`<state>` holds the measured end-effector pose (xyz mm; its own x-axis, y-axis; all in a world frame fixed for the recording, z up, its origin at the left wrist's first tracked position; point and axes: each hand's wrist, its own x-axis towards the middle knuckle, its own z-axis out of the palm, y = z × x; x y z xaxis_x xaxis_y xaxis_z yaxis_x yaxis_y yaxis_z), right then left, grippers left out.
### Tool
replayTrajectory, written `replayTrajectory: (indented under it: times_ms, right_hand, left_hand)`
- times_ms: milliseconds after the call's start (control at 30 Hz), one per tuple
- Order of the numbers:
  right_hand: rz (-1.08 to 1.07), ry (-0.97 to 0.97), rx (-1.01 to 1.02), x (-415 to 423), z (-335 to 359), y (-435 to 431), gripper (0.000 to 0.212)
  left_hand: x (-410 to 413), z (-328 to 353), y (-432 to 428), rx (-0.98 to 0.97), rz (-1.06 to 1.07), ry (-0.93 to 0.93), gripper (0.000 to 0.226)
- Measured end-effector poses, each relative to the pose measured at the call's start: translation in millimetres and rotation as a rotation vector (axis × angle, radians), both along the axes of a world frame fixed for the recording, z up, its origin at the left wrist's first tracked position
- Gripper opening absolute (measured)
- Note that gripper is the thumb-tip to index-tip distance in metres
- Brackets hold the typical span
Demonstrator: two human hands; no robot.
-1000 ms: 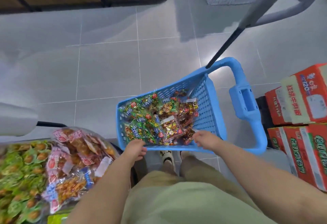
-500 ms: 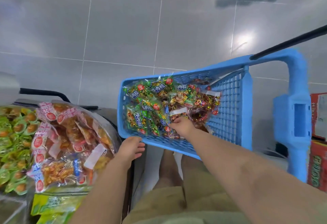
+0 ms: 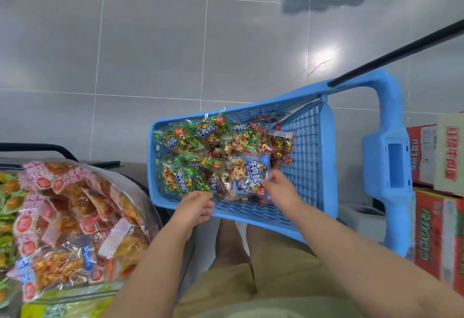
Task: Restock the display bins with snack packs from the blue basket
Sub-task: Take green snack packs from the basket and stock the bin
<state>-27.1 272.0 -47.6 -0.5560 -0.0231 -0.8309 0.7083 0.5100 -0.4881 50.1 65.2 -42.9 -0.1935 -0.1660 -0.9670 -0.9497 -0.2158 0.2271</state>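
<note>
**Right hand** (image 3: 278, 188): fingers (image 3: 269, 176) pinch the near edge of a clear crinkly snack pack with a blue label (image 3: 247, 174). The pack lies atop the pile at 5 o'clock inside the blue plastic lattice basket (image 3: 311, 147).

**Left hand** (image 3: 194, 207): at the basket's near rim, 7 o'clock. I cannot tell whether it grips or merely touches.

**Assessment:** the pack is judged light and soft, with slippery film and loose contents. Take it by the sealed edge or across the body.

**Destination:** a clear round display bin (image 3: 140, 189) holding pink-labelled packs, at 8 o'clock of the basket.
</note>
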Motion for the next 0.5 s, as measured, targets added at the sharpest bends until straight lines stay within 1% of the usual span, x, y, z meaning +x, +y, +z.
replayTrajectory:
  times_ms: [67,133,167,233,300,333,367,400,433,500]
  right_hand:
    - [-0.114,-0.036,-0.124,-1.7,15.7,16.3,0.02]
    - [-0.227,-0.15,-0.317,-2.5,27.2,24.4,0.015]
    - [-0.247,-0.204,-0.407,-2.2,31.6,24.7,0.012]
    - [-0.14,-0.276,-0.462,-2.3,34.0,22.6,0.004]
    - [0.021,-0.295,-0.425,-7.9,27.6,19.6,0.016]
    - [0.046,-0.272,-0.411,-15.7,24.0,17.0,0.016]
    - [0.026,-0.213,-0.384,-25.9,18.6,14.1,0.014]
    - [-0.013,-0.111,-0.311,-38.9,11.9,11.0,0.014]
    - [-0.042,0.018,-0.187,-54.6,3.8,8.3,0.018]
    - [-0.003,0.266,0.045,-87.7,-12.1,3.7,0.036]
  left_hand:
    - [-9.4,7.6,10.1,0.085,0.015,0.021,0.017]
    - [-18.0,16.1,19.6,0.223,0.042,0.066,0.021]
    - [-21.8,19.4,23.8,0.296,0.056,0.092,0.025]
    - [-28.5,25.8,29.7,0.403,0.12,0.12,0.034]
    - [-32.1,26.2,30.0,0.393,0.208,0.12,0.035]
    - [-32.7,24.7,27.9,0.357,0.256,0.121,0.032]
    - [-32.4,22.1,25.0,0.313,0.299,0.122,0.028]
    - [-30.8,18.8,21.1,0.267,0.327,0.124,0.025]
    - [-28.2,15.5,16.5,0.223,0.336,0.13,0.022]
    - [-20.7,10.6,6.9,0.154,0.335,0.139,0.018]
